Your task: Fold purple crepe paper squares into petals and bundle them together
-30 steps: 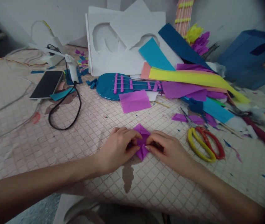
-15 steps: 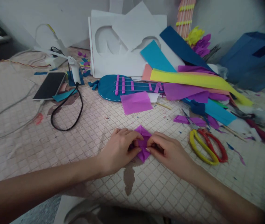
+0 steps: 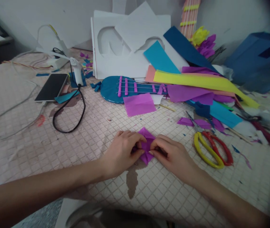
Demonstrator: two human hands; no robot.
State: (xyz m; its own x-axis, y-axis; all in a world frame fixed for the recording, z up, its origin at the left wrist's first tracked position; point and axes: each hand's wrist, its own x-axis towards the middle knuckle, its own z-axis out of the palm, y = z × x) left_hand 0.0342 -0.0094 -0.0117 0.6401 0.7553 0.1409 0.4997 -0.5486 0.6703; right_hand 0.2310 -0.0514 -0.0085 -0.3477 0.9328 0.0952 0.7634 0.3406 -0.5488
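A small folded piece of purple paper [image 3: 146, 146] lies on the patterned tablecloth between my two hands, one corner pointing away from me. My left hand [image 3: 126, 150] pinches its left side, thumb and fingers together. At its right side my right hand [image 3: 169, 155] pinches in the same way. The fingers cover both side corners of the paper. Beyond it lies a flat purple paper square [image 3: 139, 104]. Right of my right hand rest scissors [image 3: 208, 147] with one yellow and one red handle.
A blue guitar-shaped craft [image 3: 116, 89] with purple bars lies at the back. Yellow, blue and purple paper strips [image 3: 192, 79] are heaped behind it on the right. White cut-out boards [image 3: 111, 66] lean at the wall. Left are a phone [image 3: 51, 87] and a white glue gun [image 3: 78, 72].
Both hands keep their pinch on the purple paper, with hardly any movement. The whole view has shifted very slightly.
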